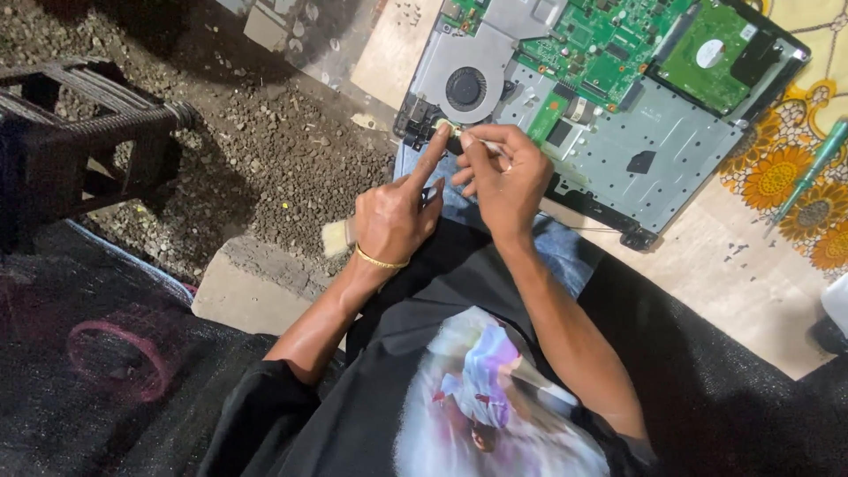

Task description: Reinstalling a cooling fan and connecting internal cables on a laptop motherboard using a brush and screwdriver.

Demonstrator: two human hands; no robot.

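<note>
An opened laptop (618, 150) lies bottom-up with its fan (465, 88), green circuit board (601, 40) and hard drive (707, 53) exposed. My left hand (389, 216), with a gold bracelet at the wrist, grips a small paint brush whose pale bristles (336, 237) stick out to the left. Its index finger stretches up to the laptop's near left corner (424, 124). Beside it, my right hand (508, 172) pinches a thin pale tool (491, 147) at that same corner. The tool's tip is hidden by the fingers.
A green-handled screwdriver (817, 168) lies on a sunflower-patterned cloth (786, 177) at the right. Small dark screws (735, 251) are scattered on the beige board (707, 283). Gravel ground (283, 150) and a dark woven stool (79, 132) are at the left. Black netting (88, 353) covers the lower left.
</note>
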